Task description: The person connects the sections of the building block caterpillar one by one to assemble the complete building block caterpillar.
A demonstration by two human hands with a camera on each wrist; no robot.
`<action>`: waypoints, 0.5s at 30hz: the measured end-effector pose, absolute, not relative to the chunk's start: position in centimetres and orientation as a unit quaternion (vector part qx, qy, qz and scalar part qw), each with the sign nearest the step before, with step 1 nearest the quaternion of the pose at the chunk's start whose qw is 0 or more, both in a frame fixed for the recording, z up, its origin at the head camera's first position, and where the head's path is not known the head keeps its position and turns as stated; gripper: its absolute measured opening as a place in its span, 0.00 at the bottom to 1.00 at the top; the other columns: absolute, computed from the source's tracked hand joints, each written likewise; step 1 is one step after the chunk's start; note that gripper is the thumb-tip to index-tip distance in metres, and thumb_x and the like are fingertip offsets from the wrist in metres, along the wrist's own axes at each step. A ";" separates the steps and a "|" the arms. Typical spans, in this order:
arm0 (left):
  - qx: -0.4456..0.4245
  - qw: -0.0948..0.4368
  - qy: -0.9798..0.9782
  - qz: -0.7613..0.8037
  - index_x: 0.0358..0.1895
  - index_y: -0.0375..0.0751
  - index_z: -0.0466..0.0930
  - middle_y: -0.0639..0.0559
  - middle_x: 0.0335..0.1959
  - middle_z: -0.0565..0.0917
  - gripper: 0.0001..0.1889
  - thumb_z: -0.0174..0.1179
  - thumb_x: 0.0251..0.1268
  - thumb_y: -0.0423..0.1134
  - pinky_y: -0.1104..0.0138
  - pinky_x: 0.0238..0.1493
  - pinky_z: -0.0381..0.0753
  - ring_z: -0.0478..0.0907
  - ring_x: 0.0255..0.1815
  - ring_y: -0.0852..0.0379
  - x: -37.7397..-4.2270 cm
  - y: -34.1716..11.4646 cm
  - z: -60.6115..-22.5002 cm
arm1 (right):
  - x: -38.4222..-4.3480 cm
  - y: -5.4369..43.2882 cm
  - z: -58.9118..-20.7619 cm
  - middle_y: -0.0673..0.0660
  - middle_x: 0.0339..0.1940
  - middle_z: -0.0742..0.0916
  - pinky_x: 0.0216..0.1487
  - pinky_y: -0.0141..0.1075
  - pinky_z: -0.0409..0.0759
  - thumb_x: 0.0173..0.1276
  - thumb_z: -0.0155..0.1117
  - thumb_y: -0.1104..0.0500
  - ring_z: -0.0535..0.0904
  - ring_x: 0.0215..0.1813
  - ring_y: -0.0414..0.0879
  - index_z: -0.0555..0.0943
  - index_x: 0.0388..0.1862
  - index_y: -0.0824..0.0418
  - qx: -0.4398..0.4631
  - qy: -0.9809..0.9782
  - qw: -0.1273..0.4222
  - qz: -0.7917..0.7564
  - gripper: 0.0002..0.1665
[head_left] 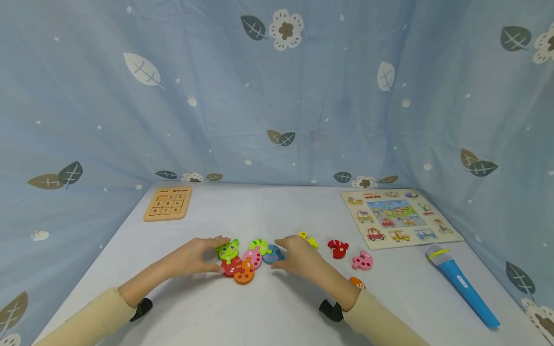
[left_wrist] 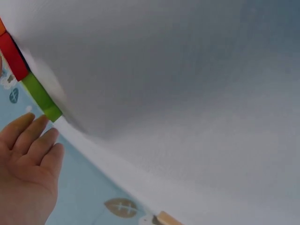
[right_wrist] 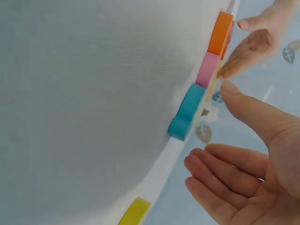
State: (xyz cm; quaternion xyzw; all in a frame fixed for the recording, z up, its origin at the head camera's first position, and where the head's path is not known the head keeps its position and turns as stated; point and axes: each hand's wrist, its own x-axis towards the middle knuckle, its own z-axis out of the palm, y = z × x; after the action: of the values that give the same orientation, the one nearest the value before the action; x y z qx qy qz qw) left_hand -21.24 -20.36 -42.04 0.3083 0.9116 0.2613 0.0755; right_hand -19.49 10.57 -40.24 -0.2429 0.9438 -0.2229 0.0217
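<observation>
A row of joined puzzle pieces forms a caterpillar on the white table. It runs from a green smiling head (head_left: pixel 228 251) through red piece 2 (head_left: pixel 231 267), orange piece 3 (head_left: pixel 244 274), pink piece 4 (head_left: pixel 252 259) and a striped light-green piece (head_left: pixel 258 246) to a blue piece (head_left: pixel 271 254). My left hand (head_left: pixel 198 257) is at the head's end, fingers by the head and thumb beside the red piece. At the other end my right hand (head_left: pixel 298 254) spreads around the blue piece; in the right wrist view a gap separates its fingers from that blue piece (right_wrist: pixel 188 110).
Loose pieces lie to the right: yellow (head_left: pixel 309 240), red (head_left: pixel 338 249), pink (head_left: pixel 362 260) and orange (head_left: pixel 357 282). A wooden number board (head_left: pixel 168 203) sits back left, a picture puzzle board (head_left: pixel 400 218) back right. The blue toy microphone (head_left: pixel 465 286) is at far right.
</observation>
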 end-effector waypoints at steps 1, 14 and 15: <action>0.307 0.077 0.912 0.262 0.67 0.39 0.71 0.36 0.66 0.70 0.43 0.69 0.50 0.60 0.45 0.66 0.66 0.65 0.68 0.38 -21.2 -20.3 -42.1 | -19.3 10.8 -40.2 0.59 0.54 0.85 0.53 0.42 0.82 0.52 0.78 0.50 0.79 0.58 0.53 0.81 0.56 0.67 -0.240 0.943 0.022 -0.230 0.36; 0.306 0.057 0.913 0.262 0.67 0.39 0.71 0.37 0.67 0.70 0.43 0.69 0.50 0.61 0.47 0.66 0.65 0.66 0.68 0.41 -21.0 -20.1 -42.3 | -18.8 15.1 -40.9 0.61 0.50 0.86 0.51 0.45 0.83 0.51 0.79 0.53 0.82 0.53 0.54 0.82 0.53 0.68 -0.192 0.945 -0.026 -0.263 0.32; 0.303 0.056 0.914 0.263 0.67 0.40 0.71 0.38 0.67 0.70 0.43 0.69 0.49 0.61 0.48 0.66 0.66 0.66 0.68 0.42 -20.9 -20.1 -42.3 | -18.8 15.4 -41.0 0.61 0.50 0.86 0.52 0.46 0.82 0.51 0.79 0.53 0.81 0.54 0.55 0.83 0.52 0.68 -0.185 0.946 -0.027 -0.265 0.32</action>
State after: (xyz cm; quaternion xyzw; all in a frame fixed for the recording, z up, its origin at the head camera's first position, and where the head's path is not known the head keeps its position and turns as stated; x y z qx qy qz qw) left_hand -20.95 -20.07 -42.33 0.3035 0.9141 0.2630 0.0557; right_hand -18.78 15.39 -40.97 -0.1847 0.9459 -0.2653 -0.0270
